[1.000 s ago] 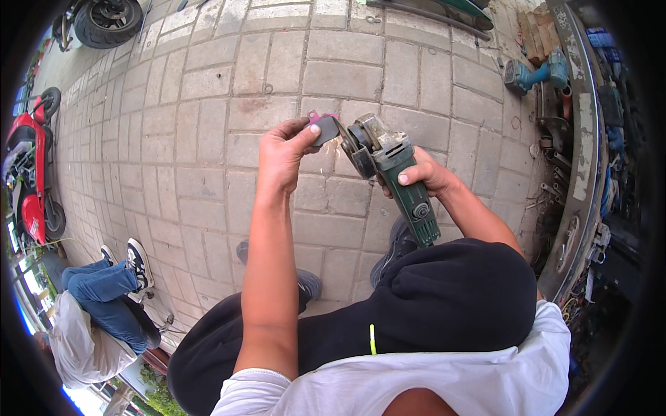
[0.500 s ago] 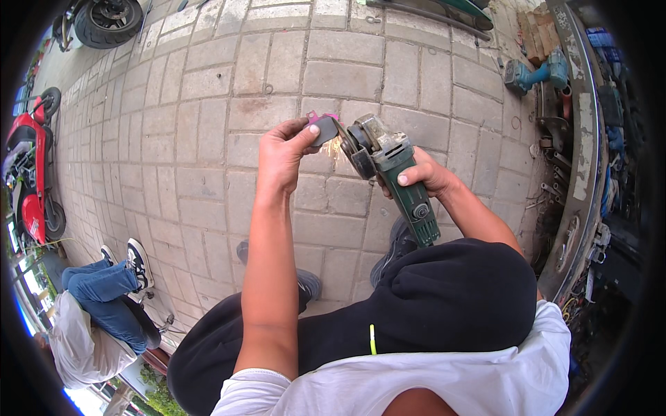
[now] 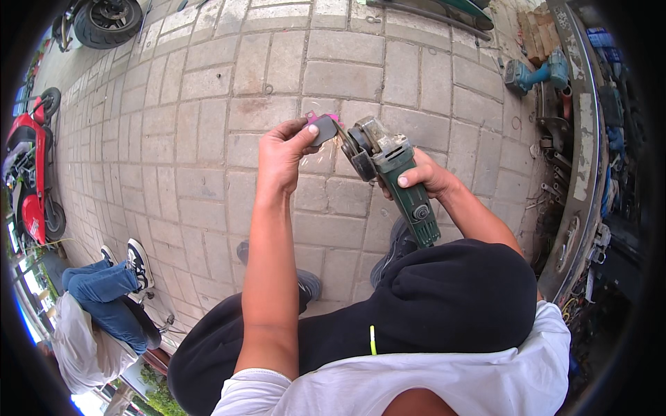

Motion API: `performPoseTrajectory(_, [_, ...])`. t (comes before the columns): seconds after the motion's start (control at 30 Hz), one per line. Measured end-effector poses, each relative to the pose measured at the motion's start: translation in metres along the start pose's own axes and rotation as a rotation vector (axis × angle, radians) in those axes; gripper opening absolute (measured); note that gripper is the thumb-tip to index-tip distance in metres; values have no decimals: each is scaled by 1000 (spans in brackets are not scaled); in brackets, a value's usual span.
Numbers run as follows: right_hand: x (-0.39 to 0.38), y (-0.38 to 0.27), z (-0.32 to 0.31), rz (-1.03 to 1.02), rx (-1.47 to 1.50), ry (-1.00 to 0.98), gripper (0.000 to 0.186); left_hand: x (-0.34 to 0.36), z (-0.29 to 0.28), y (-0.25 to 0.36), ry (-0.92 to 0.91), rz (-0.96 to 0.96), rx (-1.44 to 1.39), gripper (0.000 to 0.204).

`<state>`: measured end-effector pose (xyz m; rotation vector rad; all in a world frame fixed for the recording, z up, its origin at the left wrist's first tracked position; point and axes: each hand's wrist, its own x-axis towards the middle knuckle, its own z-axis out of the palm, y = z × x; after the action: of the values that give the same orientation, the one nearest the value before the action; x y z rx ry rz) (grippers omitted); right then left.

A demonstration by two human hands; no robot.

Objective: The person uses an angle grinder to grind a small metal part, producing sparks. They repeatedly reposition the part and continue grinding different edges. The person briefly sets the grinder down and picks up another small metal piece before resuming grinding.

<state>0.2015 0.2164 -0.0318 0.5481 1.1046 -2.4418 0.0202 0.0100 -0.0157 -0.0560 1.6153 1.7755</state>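
My left hand [image 3: 286,144] pinches a brake pad [image 3: 325,130] between thumb and fingers. Its grey face is toward me, and a pink backing plate with small holes shows behind it. In my right hand [image 3: 424,172] is a green angle grinder [image 3: 408,182], gripped around its body. The grinder's disc [image 3: 347,142], seen nearly edge-on, meets the right edge of the pad or sits very close to it. A few faint sparks show below that spot. Fingers on the far side of both things are hidden.
Grey paving bricks [image 3: 208,139] lie beneath. At the right, a teal cordless power tool [image 3: 534,75] and several wrenches [image 3: 555,177] lie beside a metal-edged bench [image 3: 579,139]. A red motorbike [image 3: 36,173] and a seated person in jeans [image 3: 104,284] are at the left; a wheel [image 3: 104,21] is far left.
The spray of sparks beneath the pad has thinned. The grinder's head has shifted very slightly, and the pad's face has tilted a little. Both grips are the same.
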Motion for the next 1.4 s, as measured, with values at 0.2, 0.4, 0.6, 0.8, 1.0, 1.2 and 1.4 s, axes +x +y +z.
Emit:
performPoseTrajectory(0.2, [0, 2, -3, 5, -12, -6, 67, 1, -1, 0, 7, 7, 1, 32])
performPoseTrajectory(0.4, [0, 2, -3, 5, -14, -5, 67, 2, 0, 0, 11, 11, -8, 32])
performPoseTrajectory(0.6, [1, 2, -3, -2, -20, -7, 67, 0, 0, 2, 8, -3, 9, 32])
performPoseTrajectory(0.8, [1, 0, 0, -4, -12, -8, 67, 0, 0, 2, 10, -7, 15, 32])
performPoseTrajectory(1.0, [1, 1, -3, 1, -13, -8, 66, -1, 1, 1, 3, -5, -5, 32])
performPoseTrajectory(1.2, [0, 1, -2, 4, -4, -8, 66, 0, -1, 2, 2, 1, 8, 33])
performPoseTrajectory(1.4, [1, 1, -2, 2, -5, -7, 65, -1, 0, 4, -5, 2, 12, 33])
